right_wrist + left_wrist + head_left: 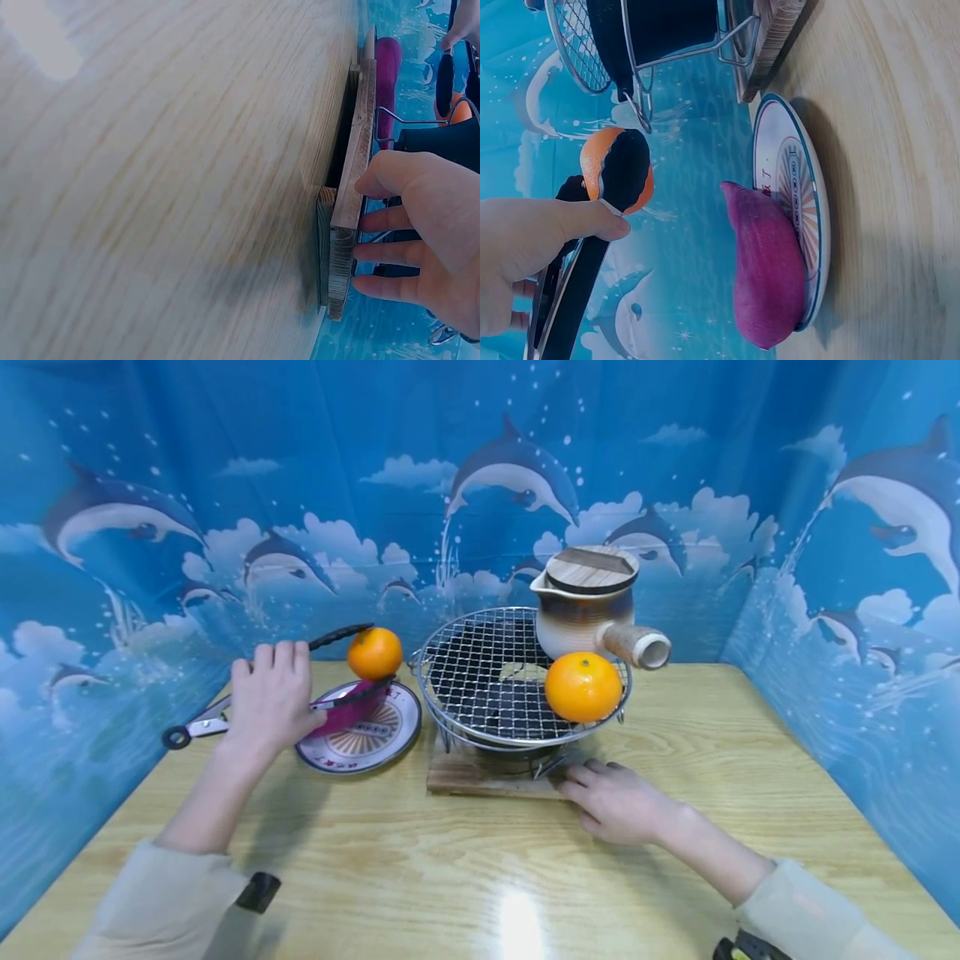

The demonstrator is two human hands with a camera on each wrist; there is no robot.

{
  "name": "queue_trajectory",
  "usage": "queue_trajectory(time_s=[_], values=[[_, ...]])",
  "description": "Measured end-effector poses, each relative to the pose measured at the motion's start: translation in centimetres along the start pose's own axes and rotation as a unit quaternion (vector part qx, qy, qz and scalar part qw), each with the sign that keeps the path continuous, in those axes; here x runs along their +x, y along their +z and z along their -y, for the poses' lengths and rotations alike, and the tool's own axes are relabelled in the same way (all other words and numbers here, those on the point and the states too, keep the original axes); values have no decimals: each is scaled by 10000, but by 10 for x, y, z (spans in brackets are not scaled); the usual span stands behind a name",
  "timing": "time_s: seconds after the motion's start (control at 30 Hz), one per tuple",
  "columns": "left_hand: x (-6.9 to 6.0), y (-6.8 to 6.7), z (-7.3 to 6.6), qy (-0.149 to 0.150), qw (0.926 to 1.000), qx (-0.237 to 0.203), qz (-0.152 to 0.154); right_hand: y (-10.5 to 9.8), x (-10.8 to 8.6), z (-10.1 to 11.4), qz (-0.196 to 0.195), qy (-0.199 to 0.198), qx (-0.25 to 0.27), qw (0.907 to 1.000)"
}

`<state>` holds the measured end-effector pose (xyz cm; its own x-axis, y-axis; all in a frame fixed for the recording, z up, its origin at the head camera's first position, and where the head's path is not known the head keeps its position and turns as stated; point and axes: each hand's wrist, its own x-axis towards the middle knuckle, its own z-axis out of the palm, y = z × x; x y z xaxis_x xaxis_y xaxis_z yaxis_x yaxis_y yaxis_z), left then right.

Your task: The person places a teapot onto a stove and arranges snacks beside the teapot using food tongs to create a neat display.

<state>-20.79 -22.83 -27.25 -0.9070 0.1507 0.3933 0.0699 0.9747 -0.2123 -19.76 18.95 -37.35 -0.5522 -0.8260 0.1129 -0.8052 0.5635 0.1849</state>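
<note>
A smooth, round orange [375, 652] sits left of centre in the head view, above a glossy, blue-rimmed plate [408, 720]. The left hand [270, 697] curls round metal tongs [576, 300] whose black tips pinch it; the right hand [618, 802], fingers loosely extended, touches a grainy wooden board [480, 777]. Counted: one tapered purple sweet potato [769, 270], one second orange [583, 687].

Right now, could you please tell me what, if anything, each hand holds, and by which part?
The left hand grips the tongs partway along their arms, an orange between the tips. The right hand touches the wooden board, apparently without gripping it.
</note>
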Motion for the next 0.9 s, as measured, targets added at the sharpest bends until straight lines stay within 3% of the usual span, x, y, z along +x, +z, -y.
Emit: queue_trajectory(time_s=[0.67, 0.9], values=[[-2, -16, -10, -187, 9981, 105, -578, 0, 0, 1, -108, -21, -39, 9999], [-2, -25, -14, -309, 9974, 86, -645, 1, 0, 0, -74, 10, -19, 10000]])
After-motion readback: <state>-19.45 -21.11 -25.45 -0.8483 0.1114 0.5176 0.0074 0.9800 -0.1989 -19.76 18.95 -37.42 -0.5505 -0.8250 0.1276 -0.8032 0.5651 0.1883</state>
